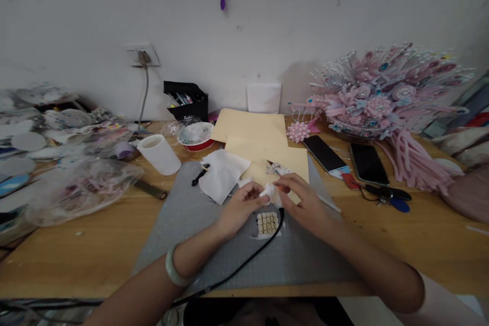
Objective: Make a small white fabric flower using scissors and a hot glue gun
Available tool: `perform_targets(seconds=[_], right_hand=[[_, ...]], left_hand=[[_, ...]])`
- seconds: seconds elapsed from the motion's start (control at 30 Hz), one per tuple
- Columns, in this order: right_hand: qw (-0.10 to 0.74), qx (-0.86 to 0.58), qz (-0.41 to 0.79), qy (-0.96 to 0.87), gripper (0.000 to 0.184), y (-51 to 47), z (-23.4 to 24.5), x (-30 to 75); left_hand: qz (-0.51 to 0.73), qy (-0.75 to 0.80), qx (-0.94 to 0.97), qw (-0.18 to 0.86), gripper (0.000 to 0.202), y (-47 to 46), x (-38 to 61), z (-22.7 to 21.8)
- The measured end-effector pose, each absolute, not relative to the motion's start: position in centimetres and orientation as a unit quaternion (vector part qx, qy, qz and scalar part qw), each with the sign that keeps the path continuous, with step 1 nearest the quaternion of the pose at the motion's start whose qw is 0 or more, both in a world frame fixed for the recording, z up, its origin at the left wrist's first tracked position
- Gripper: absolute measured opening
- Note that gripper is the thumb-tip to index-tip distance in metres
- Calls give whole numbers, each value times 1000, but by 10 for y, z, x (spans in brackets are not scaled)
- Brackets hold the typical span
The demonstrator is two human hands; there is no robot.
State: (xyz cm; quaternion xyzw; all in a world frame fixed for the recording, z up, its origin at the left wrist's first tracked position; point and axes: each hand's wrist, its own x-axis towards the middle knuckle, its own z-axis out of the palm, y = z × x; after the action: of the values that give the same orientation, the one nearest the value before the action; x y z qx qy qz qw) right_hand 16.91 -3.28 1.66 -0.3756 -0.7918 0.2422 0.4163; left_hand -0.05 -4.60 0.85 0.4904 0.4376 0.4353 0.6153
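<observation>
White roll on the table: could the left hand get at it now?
Probably yes: only low things like the white sheet seem to lie between the roll and the left hand, though that hand holds white material.

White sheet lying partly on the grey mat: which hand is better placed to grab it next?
Left, I'd say. The left hand is nearer the sheet, though its fingertips pinch a crumpled white piece. The right hand is beyond that piece.

Bare left hand (241, 210), bare right hand (303, 206), pale green bangle (170, 266) on left forearm (204, 242), pale pinkish sleeve (443, 294) ending near right elbow (407, 288)
</observation>
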Motion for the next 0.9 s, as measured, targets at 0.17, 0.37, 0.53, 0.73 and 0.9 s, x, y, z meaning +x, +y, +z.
perform_targets(seconds=[0.17, 0.37, 0.53, 0.73, 0.9], right_hand=[[349, -373, 322, -797, 21, -32, 11, 166], [319, -398, 413, -755, 18, -28, 14, 167], [260, -407, 387, -785, 16, -31, 13, 167], [183, -384, 290, -858, 17, -37, 8, 163], [163, -400, 198, -880, 16, -41, 7, 160]], left_hand=[[429, 431, 516, 604, 25, -47, 0, 9], [405, 404, 512, 641, 29, -45, -4, 7], [298, 374, 593, 648, 22, -42, -15, 17], [181, 418, 625, 634, 21, -43, -17, 12], [156, 491, 710, 480, 13, -49, -15, 16]])
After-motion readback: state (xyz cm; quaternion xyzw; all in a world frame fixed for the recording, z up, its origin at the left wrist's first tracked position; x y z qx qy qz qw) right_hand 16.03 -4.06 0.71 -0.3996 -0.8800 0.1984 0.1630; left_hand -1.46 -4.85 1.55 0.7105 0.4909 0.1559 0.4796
